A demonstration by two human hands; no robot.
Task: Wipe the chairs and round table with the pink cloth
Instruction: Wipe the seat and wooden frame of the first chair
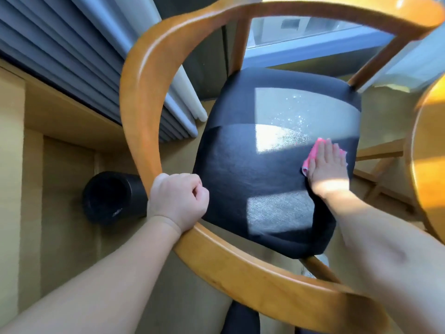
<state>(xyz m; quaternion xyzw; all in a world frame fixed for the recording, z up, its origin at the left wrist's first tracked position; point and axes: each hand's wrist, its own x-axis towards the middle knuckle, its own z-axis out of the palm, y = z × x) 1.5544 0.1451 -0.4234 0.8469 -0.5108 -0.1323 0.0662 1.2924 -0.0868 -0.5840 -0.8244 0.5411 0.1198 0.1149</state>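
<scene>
Pressing flat, the straight fingers point(329, 148) of the right hand point(327, 165) lay side by side on the pink cloth point(313, 154), which peeked out to their left and past their tips on the black seat point(252, 172). Ahead of the fingertips, sunlit patches showed pale specks on the seat. To their right rose the wooden edge of the round table point(427, 165). Far to their left, the left hand point(178, 201) gripped the curved wooden rail of the chair point(142, 92), fingers curled round it. Beyond that fist a black cylinder point(110, 198) lay on the tan floor point(60, 165), below grey pleated curtains point(60, 51). The 2 bare forearms reached forward.
</scene>
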